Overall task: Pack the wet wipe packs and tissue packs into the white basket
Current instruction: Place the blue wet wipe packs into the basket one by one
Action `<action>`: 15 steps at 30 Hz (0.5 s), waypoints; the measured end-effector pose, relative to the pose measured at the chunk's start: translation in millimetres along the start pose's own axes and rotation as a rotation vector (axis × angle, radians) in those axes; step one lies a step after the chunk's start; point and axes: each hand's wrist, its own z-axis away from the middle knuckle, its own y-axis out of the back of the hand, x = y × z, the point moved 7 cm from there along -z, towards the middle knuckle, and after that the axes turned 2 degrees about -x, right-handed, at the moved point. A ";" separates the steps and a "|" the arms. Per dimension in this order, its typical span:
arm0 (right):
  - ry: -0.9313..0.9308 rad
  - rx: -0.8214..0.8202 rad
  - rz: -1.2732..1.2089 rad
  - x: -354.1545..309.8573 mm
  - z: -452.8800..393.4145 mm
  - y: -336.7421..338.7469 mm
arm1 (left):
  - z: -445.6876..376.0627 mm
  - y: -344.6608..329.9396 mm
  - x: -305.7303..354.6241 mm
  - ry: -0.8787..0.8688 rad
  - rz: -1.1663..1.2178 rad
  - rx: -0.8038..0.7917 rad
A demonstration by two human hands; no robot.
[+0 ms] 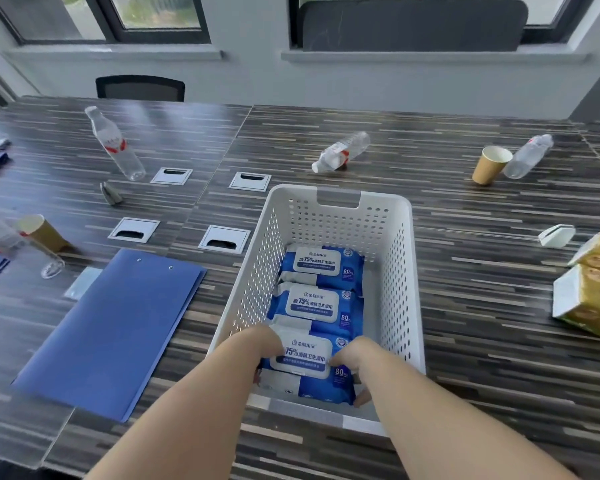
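2 hands, left (264, 348) and right (352, 356), grip the nearest glossy blue wipe pack (309, 368); perforated white basket (400, 271) holds 3.

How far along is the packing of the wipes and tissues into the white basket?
Partly done. Two wet wipe packs, far and middle, lie flat in the white basket. The left hand and right hand are setting the third wet wipe pack at the near end. The gold tissue packs still sit on the table to the right.
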 end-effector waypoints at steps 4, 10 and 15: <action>-0.047 -0.031 -0.057 2.4 -5.4 -8.4 | -8.6 -5.3 -3.6 0.019 0.109 -0.058; -0.094 -0.022 -0.147 8.0 -17.0 -11.2 | -21.0 -11.9 -9.0 0.078 0.228 -0.102; -0.158 -0.043 -0.238 11.9 -24.9 -13.6 | -21.9 -13.7 -9.8 0.105 0.331 -0.139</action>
